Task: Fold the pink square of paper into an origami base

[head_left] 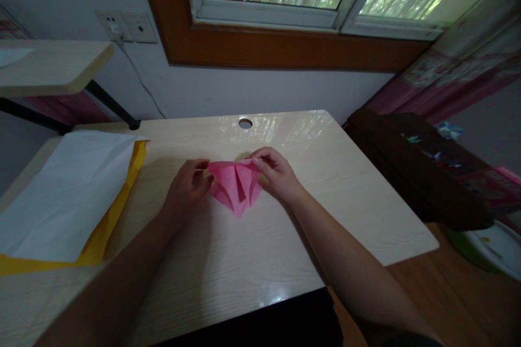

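A folded piece of pink paper point(228, 180) is held just over the middle of the desk, its point toward me and creases running down its centre. My right hand point(277, 172) pinches its upper right corner between thumb and fingers. At the upper left corner, my left hand point(190, 183) has its fingers curled against the paper's edge, with the thumb low beside it. Part of the left fingers' grip is in shadow.
White paper point(77, 190) lies over a yellow sheet point(116, 211) on the desk's left. A raised shelf point(52, 68) stands behind them. The pale desk point(350, 200) has a round cable hole point(245, 124) near the wall. A dark cabinet point(407, 162) stands right.
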`<state>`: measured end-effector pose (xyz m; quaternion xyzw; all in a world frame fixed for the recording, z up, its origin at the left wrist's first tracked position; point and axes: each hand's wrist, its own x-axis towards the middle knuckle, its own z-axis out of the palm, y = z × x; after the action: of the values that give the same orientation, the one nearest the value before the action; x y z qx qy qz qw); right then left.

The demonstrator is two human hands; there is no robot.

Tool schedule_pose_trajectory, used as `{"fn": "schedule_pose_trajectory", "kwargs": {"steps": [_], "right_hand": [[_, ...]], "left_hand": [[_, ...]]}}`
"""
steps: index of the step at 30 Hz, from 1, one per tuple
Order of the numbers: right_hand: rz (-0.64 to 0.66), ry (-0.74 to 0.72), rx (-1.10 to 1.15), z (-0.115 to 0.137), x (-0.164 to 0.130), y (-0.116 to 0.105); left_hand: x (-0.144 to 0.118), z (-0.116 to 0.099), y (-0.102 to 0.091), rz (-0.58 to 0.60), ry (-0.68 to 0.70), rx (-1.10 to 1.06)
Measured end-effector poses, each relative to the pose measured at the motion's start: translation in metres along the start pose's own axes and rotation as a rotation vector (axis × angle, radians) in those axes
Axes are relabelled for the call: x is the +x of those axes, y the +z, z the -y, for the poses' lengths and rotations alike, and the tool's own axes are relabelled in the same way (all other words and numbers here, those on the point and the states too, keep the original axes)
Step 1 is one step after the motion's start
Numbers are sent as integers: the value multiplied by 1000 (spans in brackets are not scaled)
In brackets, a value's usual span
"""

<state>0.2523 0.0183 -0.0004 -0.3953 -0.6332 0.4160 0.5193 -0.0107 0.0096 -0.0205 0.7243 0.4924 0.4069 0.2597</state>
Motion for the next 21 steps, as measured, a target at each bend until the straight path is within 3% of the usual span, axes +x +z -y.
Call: {"fn": "schedule_pose_trajectory", "kwargs": {"steps": [7, 11, 14, 21], "right_hand": [[122, 16, 30, -5, 0, -3], [130, 36, 42, -3, -1, -4], [163, 32, 47, -1, -2, -2], [307, -106, -20, 0, -1, -2]], "left_hand": [[-3, -5, -4, 159, 65, 80], [-5, -10, -9, 254, 137, -79], [-4, -13, -10, 269, 142, -113], [-3, -9, -1, 263, 291, 115]]}}
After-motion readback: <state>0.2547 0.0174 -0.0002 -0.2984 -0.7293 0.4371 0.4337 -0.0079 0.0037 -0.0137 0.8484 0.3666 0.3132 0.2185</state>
